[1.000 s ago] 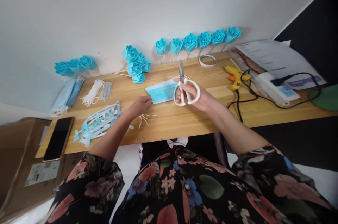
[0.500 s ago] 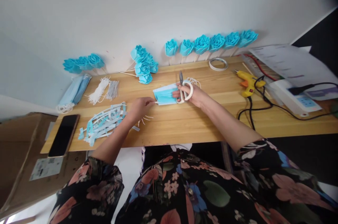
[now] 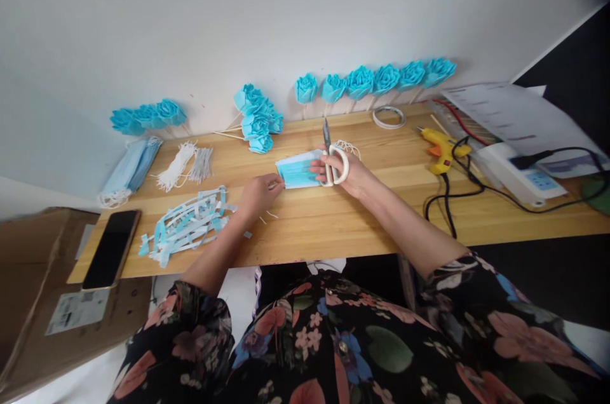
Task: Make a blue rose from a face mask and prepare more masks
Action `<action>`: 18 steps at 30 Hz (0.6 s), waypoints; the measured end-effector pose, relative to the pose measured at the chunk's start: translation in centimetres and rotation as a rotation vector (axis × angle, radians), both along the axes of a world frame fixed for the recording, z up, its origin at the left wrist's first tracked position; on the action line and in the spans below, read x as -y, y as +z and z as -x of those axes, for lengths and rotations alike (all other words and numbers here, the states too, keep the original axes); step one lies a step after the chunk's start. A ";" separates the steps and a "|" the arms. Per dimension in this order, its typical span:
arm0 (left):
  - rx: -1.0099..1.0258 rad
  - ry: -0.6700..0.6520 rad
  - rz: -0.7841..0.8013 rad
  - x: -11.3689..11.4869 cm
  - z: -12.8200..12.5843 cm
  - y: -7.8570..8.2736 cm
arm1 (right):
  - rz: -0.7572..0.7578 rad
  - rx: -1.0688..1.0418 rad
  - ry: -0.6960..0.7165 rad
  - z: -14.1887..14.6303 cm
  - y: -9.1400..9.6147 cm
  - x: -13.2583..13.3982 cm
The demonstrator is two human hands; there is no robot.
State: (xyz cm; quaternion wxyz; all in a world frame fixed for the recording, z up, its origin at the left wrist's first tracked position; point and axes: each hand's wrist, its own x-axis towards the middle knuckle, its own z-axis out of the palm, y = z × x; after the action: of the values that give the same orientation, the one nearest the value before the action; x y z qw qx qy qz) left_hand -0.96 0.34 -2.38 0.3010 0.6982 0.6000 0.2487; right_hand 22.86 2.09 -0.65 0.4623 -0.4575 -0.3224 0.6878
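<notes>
The pale-blue, pleated fabric face mask (image 3: 296, 173) lies between my hands, its long axis running left to right. My left hand (image 3: 257, 195) is at its near left corner, thumb and fingertips drawn together, seemingly pinching it. My right hand (image 3: 355, 176) overlaps its right end, half curled around the white-handled metal scissors (image 3: 326, 137), their blades pointing away from me. White cord loops (image 3: 349, 147) show beyond that hand. On the wooden surface (image 3: 328, 232), a heap of blue-and-white cut strips (image 3: 188, 226) lies left of my left forearm; a yellow-and-orange glue gun (image 3: 445, 148) lies well to my right. Blue rose-shaped flowers (image 3: 359, 81) on thin sticks lean against the pale wall (image 3: 286, 10).
</notes>
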 end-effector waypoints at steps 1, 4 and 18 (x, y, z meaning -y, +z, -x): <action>0.013 0.004 -0.011 -0.4 -0.3 0.0 | -0.045 -0.031 0.009 -0.2 0.4 0.6; 0.105 0.025 -0.016 -1.8 -1.7 0.2 | -0.142 -0.081 0.144 -1.4 1.4 2.9; 0.672 0.095 0.315 -1.9 -3.8 1.2 | 0.051 0.085 0.497 -3.0 1.9 8.5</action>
State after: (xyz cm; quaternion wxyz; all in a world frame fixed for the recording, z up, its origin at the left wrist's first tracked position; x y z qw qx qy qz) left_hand 2.87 2.28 -1.16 0.5730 0.4943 0.5305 0.3821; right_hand 25.82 -6.43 1.23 0.2532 -0.4042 -0.4266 0.7685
